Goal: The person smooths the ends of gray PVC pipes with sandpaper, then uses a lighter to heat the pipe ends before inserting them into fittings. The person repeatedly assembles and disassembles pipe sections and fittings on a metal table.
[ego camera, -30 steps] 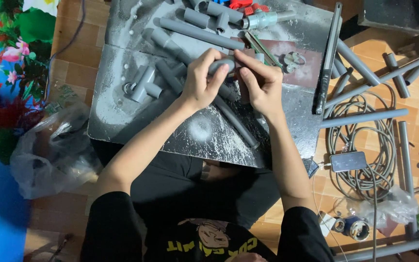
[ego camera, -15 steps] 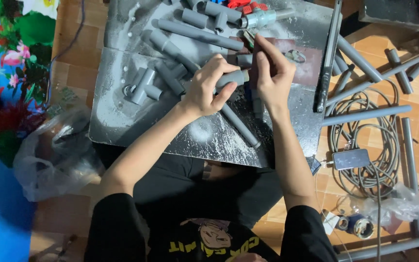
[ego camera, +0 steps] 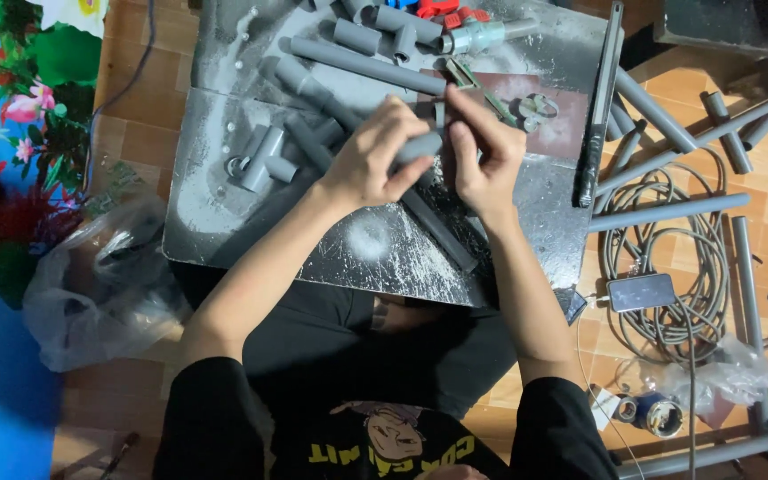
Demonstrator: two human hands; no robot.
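Left hand [ego camera: 375, 164] clamped on a short grey pipe piece [ego camera: 420, 147] — right hand [ego camera: 482, 156] pinching its end.

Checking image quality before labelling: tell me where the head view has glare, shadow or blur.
Head view: glare on the scuffed metal sheet below the left hand; deep shadow under the sheet's near edge; right hand and grey pipe piece reasonably sharp.

A dusty grey metal sheet [ego camera: 375, 253] carries scattered grey pipe pieces [ego camera: 362, 64].
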